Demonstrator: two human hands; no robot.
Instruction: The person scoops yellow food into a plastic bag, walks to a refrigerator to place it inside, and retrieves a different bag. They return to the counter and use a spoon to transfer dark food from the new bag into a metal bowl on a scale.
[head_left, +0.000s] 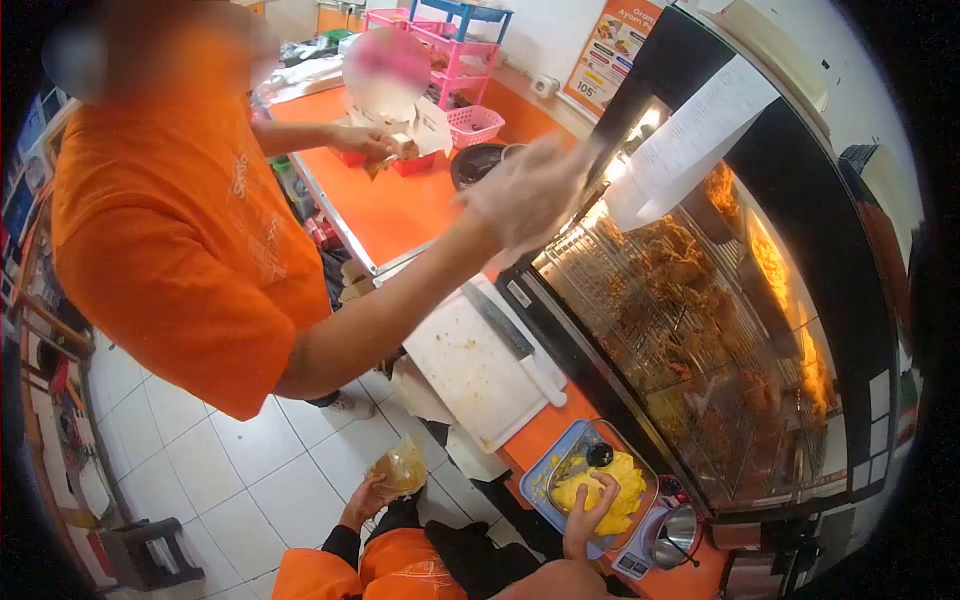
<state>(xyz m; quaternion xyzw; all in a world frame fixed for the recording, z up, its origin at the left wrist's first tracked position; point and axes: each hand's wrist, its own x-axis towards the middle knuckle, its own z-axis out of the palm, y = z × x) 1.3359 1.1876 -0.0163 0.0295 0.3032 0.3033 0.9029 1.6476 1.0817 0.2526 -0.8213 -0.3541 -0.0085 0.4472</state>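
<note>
Low in the head view, my left hand (364, 501) grips a clear plastic bag (402, 467) with something yellowish-brown inside. It is held over the tiled floor, in front of my orange shirt. My right hand (590, 508) reaches into a metal tray (655, 492) of soft yellow food pieces (622, 490), its fingers curled round some of them. What exactly the yellow food is, I cannot make out. A small black round object (599, 455) lies at the tray's far side. Beneath the tray is a blue-rimmed tray (535, 482).
A co-worker in an orange shirt (170, 220) stands at left, one arm (400, 290) stretched across toward the glass warmer (690, 330) of fried food. A knife (510, 335) rests on the white cutting board (470, 390). By my right hand are a scale (632, 563) and metal cup (676, 535).
</note>
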